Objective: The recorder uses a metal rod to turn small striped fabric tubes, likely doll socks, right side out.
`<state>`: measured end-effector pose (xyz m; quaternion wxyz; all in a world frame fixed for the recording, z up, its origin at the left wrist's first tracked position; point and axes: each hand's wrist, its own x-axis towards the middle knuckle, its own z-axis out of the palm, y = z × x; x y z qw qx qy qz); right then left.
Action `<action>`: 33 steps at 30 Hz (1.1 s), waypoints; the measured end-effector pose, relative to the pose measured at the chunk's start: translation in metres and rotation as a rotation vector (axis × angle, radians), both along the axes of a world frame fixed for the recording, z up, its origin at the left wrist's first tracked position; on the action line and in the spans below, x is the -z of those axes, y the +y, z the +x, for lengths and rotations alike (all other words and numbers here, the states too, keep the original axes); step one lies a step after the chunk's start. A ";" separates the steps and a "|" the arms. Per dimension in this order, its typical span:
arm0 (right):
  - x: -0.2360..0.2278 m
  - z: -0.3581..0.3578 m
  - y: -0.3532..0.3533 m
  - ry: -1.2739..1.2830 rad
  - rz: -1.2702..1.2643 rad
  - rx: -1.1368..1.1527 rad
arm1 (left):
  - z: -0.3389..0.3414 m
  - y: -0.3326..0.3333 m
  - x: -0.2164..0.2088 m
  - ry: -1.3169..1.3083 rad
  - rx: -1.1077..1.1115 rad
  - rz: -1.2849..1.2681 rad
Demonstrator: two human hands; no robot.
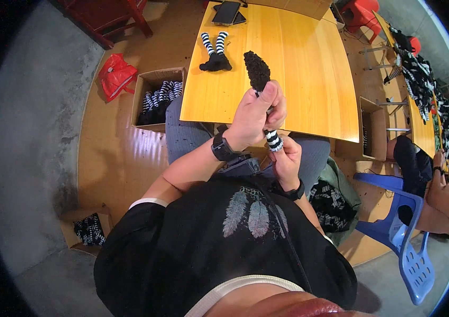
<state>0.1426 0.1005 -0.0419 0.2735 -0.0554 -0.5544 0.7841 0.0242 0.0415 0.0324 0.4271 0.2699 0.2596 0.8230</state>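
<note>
Sock [258,70], frame centre, apparently being straightened: left hand [261,110] clenched mid-length, right hand [288,162] pinching cuff [274,141]; next calls for even tension.

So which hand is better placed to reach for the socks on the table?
Probably your left hand: it's nearer the socks on the table, though it grips another sock. Your right hand is farther back, holding that sock's striped cuff.
</note>
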 end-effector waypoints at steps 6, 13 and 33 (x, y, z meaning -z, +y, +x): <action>0.001 0.001 -0.004 -0.039 -0.109 -0.018 | 0.002 -0.002 0.007 0.111 0.020 -0.042; 0.002 0.005 0.008 -0.193 0.245 0.066 | -0.016 -0.006 0.000 -0.083 -0.004 -0.010; -0.008 0.007 -0.005 -0.077 -0.211 -0.143 | 0.016 -0.012 0.008 0.173 0.095 -0.064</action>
